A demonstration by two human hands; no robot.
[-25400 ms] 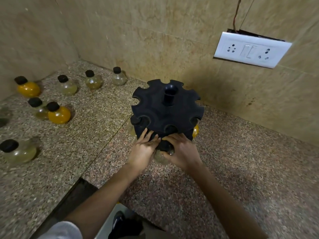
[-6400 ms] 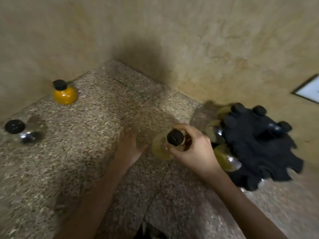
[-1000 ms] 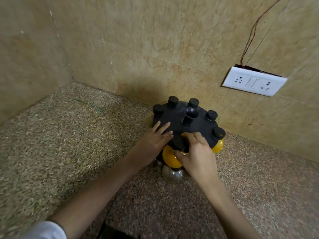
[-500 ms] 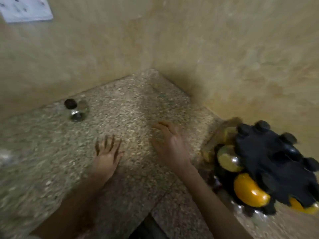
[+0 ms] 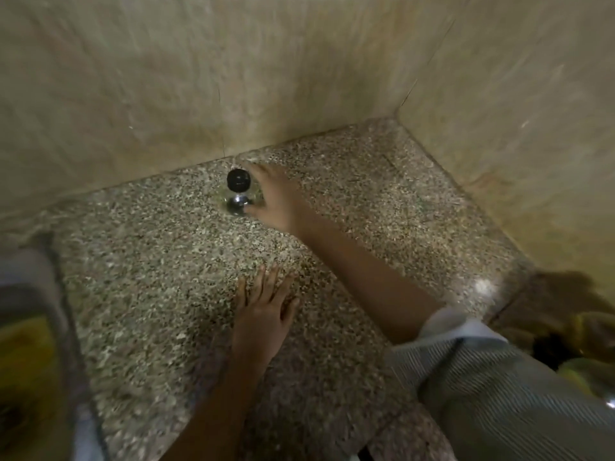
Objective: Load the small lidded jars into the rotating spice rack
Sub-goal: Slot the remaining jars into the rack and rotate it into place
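Observation:
A small clear jar with a round black lid stands on the speckled stone counter close to the back wall. My right hand reaches across to it, with fingers behind it and thumb in front, closed around its right side. My left hand lies flat on the counter nearer to me, fingers spread, holding nothing. The black spice rack is a dark blur at the far right edge with yellowish jars around it, mostly hidden by my striped right sleeve.
Tiled walls meet in a corner at the back right. A steel sink with something yellow in it lies at the left edge. The counter's front edge runs along the bottom.
My view has swung left, pushing the rack to the right edge. The right hand has stretched forward from the counter's middle onto the clear jar. My left hand stays flat on the counter.

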